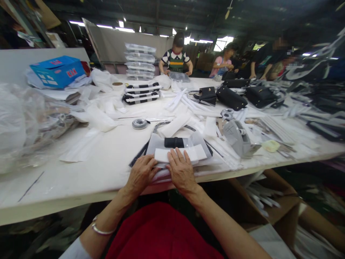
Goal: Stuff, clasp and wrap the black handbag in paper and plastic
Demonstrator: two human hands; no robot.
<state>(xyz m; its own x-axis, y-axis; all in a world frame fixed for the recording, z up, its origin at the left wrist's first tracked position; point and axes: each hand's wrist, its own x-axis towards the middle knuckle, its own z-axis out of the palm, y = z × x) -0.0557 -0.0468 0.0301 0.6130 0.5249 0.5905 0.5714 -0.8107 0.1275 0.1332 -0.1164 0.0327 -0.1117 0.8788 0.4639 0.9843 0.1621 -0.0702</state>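
Observation:
Right in front of me at the table's near edge lies a bag wrapped in whitish sheet [155, 141], with a black strap and edges showing around it. Its black clasp tab [170, 142] shows at the middle. Across the near side runs a folded white foam strip [199, 152]. My right hand [182, 173] lies flat on this strip, fingers stretched out and slightly apart. At the strip's left end, my left hand [141, 172] has its fingers bent over the edge and its thumb close to them, pinching the strip. The bag's underside is hidden.
A grey tape roll [139, 123] lies beyond the bag; a grey tape dispenser [237, 136] stands right. Black bags [231, 96] and foam strips lie farther back. Left are plastic wrapping [18, 126] and a blue box [58, 72]. Co-workers [175, 59] stand across the table.

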